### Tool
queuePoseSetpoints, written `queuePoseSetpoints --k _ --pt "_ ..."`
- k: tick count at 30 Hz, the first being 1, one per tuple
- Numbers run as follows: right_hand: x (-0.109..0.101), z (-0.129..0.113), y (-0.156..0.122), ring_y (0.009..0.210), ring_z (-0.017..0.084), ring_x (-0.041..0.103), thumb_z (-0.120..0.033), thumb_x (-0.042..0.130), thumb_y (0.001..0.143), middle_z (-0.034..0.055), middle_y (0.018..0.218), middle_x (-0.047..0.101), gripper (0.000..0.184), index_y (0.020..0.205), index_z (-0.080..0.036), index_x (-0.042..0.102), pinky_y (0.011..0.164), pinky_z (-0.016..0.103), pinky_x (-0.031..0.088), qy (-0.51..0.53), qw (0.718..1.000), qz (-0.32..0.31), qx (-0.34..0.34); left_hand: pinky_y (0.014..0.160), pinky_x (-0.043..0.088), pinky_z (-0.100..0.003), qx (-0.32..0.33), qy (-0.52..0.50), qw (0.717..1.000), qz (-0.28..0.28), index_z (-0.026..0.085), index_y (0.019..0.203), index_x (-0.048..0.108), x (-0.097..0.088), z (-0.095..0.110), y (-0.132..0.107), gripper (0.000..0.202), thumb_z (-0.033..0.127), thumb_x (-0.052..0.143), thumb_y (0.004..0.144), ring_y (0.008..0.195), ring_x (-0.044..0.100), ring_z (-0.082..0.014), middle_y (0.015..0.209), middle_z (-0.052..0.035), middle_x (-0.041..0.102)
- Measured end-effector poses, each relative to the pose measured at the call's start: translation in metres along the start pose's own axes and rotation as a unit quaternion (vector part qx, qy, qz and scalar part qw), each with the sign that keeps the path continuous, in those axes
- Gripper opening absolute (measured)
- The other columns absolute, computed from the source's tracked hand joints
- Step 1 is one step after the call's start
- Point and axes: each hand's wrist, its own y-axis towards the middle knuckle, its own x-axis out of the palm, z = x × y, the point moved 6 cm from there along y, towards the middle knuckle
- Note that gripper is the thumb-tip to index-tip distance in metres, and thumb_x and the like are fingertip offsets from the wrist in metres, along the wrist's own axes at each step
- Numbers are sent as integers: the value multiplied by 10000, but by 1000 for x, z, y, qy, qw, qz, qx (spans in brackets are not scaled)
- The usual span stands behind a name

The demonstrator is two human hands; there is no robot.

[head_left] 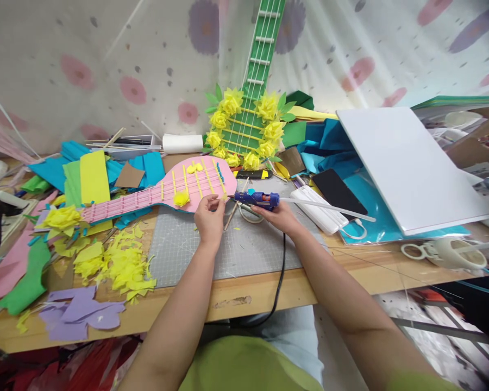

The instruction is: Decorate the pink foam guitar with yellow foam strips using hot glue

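My right hand grips a blue hot glue gun, with a long translucent glue stick jutting from its back. Its nozzle points left, at the fingertips of my left hand. Those fingers are pinched on a small yellow paper piece, mostly hidden. Just behind my left hand lies a pink paper guitar with yellow strips, a yellow paper flower and small yellow petals on its body. Under both hands is a grey cutting mat.
A green guitar edged with yellow flowers stands behind. Left are yellow paper scraps and purple paper. Right are a white power bank, a black phone and a white board. A black cord hangs over the table edge.
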Motion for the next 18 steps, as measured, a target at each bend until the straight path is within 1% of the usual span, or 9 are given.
queuePoseSetpoints --k 3,5,13,18 --pt "-1 -1 0 907 252 644 -514 684 666 54 915 710 452 955 -168 704 827 369 496 -9 1000 6 7 657 531 -281 14 16 1000 -2 169 861 599 0 0 0 202 287 642 703 708 670 -160 754 -45 685" --pt "-1 -3 -1 904 251 646 -513 686 663 54 914 711 448 949 -168 705 822 366 499 -9 1000 8 7 691 531 -292 18 23 1000 -4 174 863 598 0 -1 0 201 295 642 708 715 672 -160 758 -42 689" --pt "0 -5 -1 902 234 648 -507 683 664 52 938 715 454 965 -168 701 847 368 492 0 1000 6 -1 717 528 -294 25 43 999 -15 185 896 596 3 -2 -1 210 294 634 721 718 675 -159 767 -33 698" --pt "0 -5 0 898 213 649 -505 679 679 42 956 712 439 979 -184 698 865 358 488 16 1000 4 -19 726 527 -298 26 44 999 -17 188 891 594 3 -2 -2 195 288 624 725 716 674 -158 763 -33 698"
